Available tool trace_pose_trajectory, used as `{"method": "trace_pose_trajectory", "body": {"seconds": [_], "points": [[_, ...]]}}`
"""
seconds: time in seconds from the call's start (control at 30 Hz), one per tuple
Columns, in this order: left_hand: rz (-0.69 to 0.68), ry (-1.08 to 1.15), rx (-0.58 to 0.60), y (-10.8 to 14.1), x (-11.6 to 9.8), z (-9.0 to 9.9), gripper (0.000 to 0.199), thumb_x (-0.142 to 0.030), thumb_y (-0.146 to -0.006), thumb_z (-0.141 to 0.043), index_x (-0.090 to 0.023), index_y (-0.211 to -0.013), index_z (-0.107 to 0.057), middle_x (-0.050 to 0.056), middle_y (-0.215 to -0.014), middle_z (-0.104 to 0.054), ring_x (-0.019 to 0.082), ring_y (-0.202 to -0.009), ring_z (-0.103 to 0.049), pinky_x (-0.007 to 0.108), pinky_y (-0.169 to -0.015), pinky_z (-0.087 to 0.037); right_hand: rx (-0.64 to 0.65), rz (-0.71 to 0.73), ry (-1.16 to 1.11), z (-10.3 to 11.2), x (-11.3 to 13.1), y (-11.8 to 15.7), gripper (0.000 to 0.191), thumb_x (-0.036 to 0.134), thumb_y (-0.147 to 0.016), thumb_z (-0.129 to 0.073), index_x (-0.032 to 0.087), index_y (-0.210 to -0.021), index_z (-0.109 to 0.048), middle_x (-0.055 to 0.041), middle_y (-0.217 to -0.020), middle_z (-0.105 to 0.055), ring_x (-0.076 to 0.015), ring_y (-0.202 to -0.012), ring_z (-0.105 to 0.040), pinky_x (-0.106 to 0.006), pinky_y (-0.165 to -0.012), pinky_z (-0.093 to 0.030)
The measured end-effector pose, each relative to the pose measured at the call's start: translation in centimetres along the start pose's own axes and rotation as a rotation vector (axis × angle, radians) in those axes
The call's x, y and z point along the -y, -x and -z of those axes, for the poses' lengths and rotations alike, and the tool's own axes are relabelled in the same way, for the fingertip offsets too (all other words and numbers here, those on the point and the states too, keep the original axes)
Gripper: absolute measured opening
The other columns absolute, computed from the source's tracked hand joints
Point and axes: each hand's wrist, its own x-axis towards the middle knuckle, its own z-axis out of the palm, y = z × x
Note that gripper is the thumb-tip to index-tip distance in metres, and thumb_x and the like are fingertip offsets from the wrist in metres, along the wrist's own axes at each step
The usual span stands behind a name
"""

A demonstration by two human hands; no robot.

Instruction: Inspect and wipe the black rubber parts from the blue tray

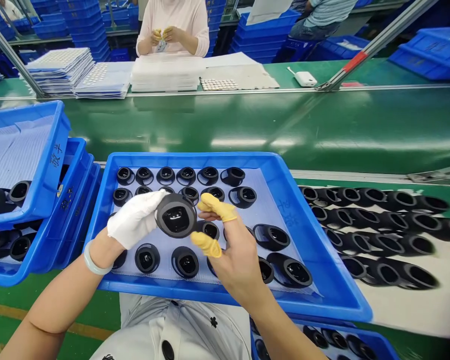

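My left hand (135,219), in a white glove, grips a black round moulded part (176,215) with a glossy dark centre, holding it up above the tray. My right hand (228,255) is beside that part, with yellow finger cots (213,210) on two fingers. It holds nothing, and its fingers are spread. Below both hands, several similar black parts (147,258) stand in rows on a pale sheet in a blue plastic tray (195,160). My hands hide some of them.
More blue trays (48,150) holding black parts are stacked at the left. To the right, rows of black parts (375,225) lie on a white sheet. Beyond the green conveyor belt (247,130), a co-worker's hands (163,36) work behind stacks of white trays (167,72).
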Motion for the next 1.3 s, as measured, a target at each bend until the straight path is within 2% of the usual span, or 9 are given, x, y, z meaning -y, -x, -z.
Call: {"method": "trace_pose_trajectory", "body": {"seconds": [0.13,0.23,0.37,0.6,0.8,0.9,1.0,1.1,1.3], "points": [[0.115,0.114,-0.014,-0.2,0.3,-0.2,0.020,-0.034,-0.077,-0.071,-0.014,-0.077,-0.067,0.002,-0.073,-0.065,0.011,-0.063,-0.060,0.022,-0.059,-0.051,0.150,-0.411,-0.407,0.1,0.5,-0.3,0.053,0.055,-0.086,-0.056,0.019,-0.125,-0.054,-0.0044,-0.085,-0.061,-0.0170,-0.073,-0.057,-0.031,-0.069,-0.051],[0.170,0.136,0.038,-0.4,0.5,-0.4,0.026,-0.038,-0.080,-0.067,-0.012,-0.076,-0.068,0.005,-0.070,-0.067,0.013,-0.060,-0.062,0.025,-0.059,-0.053,0.200,-0.600,-0.666,-0.3,0.7,-0.7,0.040,0.053,-0.083,-0.060,0.019,-0.103,-0.064,-0.0024,-0.081,-0.061,-0.0130,-0.064,-0.055,-0.027,-0.063,-0.049],[0.173,0.161,0.112,-0.5,0.5,-0.4,0.032,-0.038,-0.088,-0.055,-0.010,-0.087,-0.069,0.009,-0.075,-0.069,0.017,-0.070,-0.066,0.030,-0.070,-0.055,0.218,-0.712,-1.022,-0.8,0.5,-1.2,0.037,0.049,-0.085,-0.057,0.015,-0.072,-0.064,-0.0018,-0.062,-0.058,-0.0108,-0.051,-0.051,-0.025,-0.055,-0.044],[0.000,0.034,0.176,-0.1,0.5,-0.4,0.027,-0.036,-0.087,-0.057,-0.012,-0.091,-0.069,0.009,-0.076,-0.069,0.018,-0.067,-0.065,0.032,-0.066,-0.054,0.210,-0.850,-1.345,-1.6,-0.9,-1.4,0.024,0.039,-0.080,-0.062,0.016,-0.075,-0.066,-0.0025,-0.069,-0.063,-0.0116,-0.053,-0.051,-0.024,-0.050,-0.043],[-0.197,-0.482,0.082,1.0,0.2,-0.8,0.036,-0.034,-0.073,-0.073,-0.020,-0.106,-0.066,0.007,-0.102,-0.068,0.021,-0.087,-0.064,0.034,-0.079,-0.052,0.178,-0.757,-1.139,-1.5,-1.9,-1.1,0.022,0.040,-0.079,-0.059,0.018,-0.074,-0.061,-0.0045,-0.072,-0.062,-0.0173,-0.065,-0.056,-0.030,-0.058,-0.049],[-0.344,-0.751,0.075,1.4,0.2,-1.0,0.044,-0.028,-0.070,-0.076,-0.025,-0.112,-0.063,0.005,-0.107,-0.065,0.022,-0.097,-0.060,0.035,-0.086,-0.049,0.221,-0.642,-0.979,-0.7,-2.2,-1.1,0.025,0.039,-0.079,-0.055,0.020,-0.093,-0.062,-0.0082,-0.091,-0.065,-0.0223,-0.081,-0.062,-0.035,-0.068,-0.052],[-0.525,-0.969,0.054,1.4,0.1,-1.0,0.036,-0.021,-0.077,-0.067,-0.025,-0.113,-0.063,0.004,-0.103,-0.066,0.022,-0.098,-0.058,0.036,-0.090,-0.047,0.211,-0.534,-0.831,0.0,-2.5,-1.2,0.036,0.036,-0.076,-0.058,0.022,-0.109,-0.058,-0.0098,-0.112,-0.062,-0.0251,-0.100,-0.060,-0.039,-0.081,-0.051],[-0.640,-1.048,0.034,1.1,-0.1,-0.9,0.031,-0.018,-0.083,-0.059,-0.025,-0.112,-0.065,0.005,-0.100,-0.067,0.021,-0.095,-0.059,0.036,-0.088,-0.047,0.172,-0.432,-0.739,0.3,-2.6,-1.1,0.046,0.033,-0.074,-0.068,0.025,-0.117,-0.054,-0.0086,-0.115,-0.060,-0.0239,-0.107,-0.057,-0.039,-0.090,-0.049],[-0.748,-1.016,-0.027,0.8,-0.4,-0.5,0.030,-0.012,-0.085,-0.049,-0.023,-0.105,-0.068,0.006,-0.100,-0.068,0.019,-0.094,-0.060,0.035,-0.087,-0.048,0.149,-0.282,-0.477,0.2,-1.7,-0.5,0.039,0.031,-0.072,-0.074,0.025,-0.105,-0.054,-0.0054,-0.099,-0.060,-0.0191,-0.089,-0.058,-0.036,-0.083,-0.051]]}}
